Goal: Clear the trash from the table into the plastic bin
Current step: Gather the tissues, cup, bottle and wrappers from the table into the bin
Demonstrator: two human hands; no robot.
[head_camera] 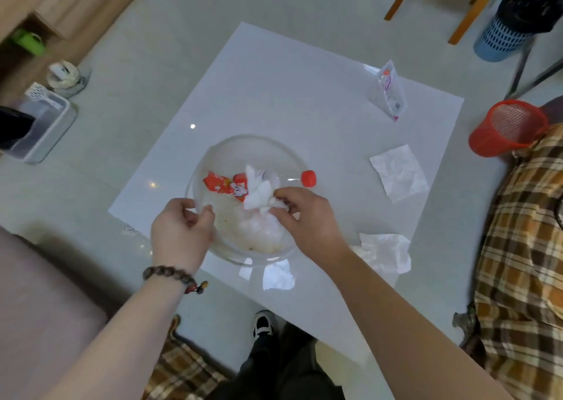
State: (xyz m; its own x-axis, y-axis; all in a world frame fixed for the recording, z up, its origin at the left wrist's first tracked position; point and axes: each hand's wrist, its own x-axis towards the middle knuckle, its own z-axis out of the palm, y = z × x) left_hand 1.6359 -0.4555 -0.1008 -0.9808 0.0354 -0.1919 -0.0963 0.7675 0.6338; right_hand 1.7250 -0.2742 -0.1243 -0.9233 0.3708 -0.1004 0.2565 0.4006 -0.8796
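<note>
A clear plastic bin (pixel 240 144) sits on the white table (pixel 274 95), near its front. Inside lie a red wrapper (pixel 222 185) and pale crumpled trash. My left hand (pixel 181 232) pinches the bin's near-left rim. My right hand (pixel 304 217) holds a crumpled white tissue (pixel 257 189) over the bin's inside. A red bottle cap (pixel 308 178) lies just past the bin's right rim. Two flat white tissues (pixel 399 171) (pixel 385 252) lie on the table to the right. A clear snack packet (pixel 390 90) stands at the far right corner.
A red mesh basket (pixel 507 128) stands on the floor right of the table, a blue basket with a black bag (pixel 515 22) farther back. A white tub (pixel 42 125) is on the left floor. A plaid cloth (pixel 524 247) is at right, a sofa edge at lower left.
</note>
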